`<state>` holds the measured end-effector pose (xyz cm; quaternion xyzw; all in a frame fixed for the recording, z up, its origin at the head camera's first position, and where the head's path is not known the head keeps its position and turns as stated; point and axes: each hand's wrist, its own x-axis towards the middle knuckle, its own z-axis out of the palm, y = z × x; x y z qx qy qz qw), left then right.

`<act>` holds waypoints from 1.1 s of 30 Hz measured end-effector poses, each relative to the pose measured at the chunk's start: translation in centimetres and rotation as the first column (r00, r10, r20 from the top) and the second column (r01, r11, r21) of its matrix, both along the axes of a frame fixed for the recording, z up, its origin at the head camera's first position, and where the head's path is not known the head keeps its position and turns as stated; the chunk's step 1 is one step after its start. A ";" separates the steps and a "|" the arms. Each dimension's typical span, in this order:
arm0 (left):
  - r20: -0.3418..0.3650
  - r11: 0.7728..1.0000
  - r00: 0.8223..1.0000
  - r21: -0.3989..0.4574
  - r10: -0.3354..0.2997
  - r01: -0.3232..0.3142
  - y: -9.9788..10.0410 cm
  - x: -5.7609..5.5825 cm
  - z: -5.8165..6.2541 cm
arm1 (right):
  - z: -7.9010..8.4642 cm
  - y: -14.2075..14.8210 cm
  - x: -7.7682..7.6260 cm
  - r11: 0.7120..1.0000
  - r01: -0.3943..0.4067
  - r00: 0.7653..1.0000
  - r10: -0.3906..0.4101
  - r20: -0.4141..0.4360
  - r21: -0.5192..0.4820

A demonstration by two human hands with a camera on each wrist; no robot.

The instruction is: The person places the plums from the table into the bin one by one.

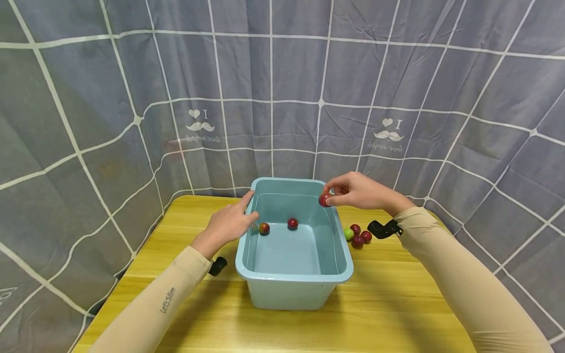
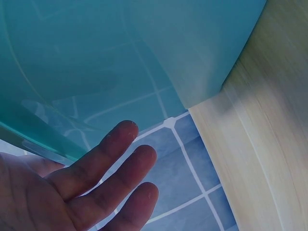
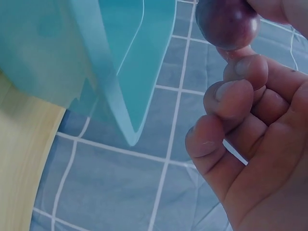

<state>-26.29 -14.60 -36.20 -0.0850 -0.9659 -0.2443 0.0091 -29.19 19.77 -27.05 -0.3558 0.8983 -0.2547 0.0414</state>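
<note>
A light-blue plastic tub (image 1: 295, 278) stands on the table. Over its far right rim my right hand (image 1: 359, 191) pinches a red plum (image 1: 325, 199) between thumb and fingertips; the right wrist view shows this plum (image 3: 228, 24) up close, with the other fingers curled below it. Inside the tub lie a red plum (image 1: 293, 223) and a red-and-green plum (image 1: 264, 228). My left hand (image 1: 229, 221) is at the tub's left rim, its index finger extended along it. In the left wrist view, the left hand's fingers (image 2: 113, 154) are spread beside the tub's outer wall (image 2: 144, 57).
Right of the tub, under my right wrist, a small group of plums (image 1: 358, 241) sits on the yellow wooden table (image 1: 388, 279), dark red ones with a green one (image 1: 348, 234). A grey curtain with white grid lines (image 1: 291, 122) hangs behind the table and along both sides.
</note>
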 end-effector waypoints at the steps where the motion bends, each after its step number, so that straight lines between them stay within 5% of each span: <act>1: 0.001 1.000 1.000 -0.002 0.000 0.000 0.0 0.0 0.0 | 0.1 -0.2 0.0 1.000 -0.004 1.000 0.004 0.002 0.004; 33: -0.009 1.000 1.000 -0.019 0.006 -0.006 0.0 -0.1 0.1 | 0.9 -6.6 -1.6 0.974 -0.130 0.991 0.127 0.031 0.185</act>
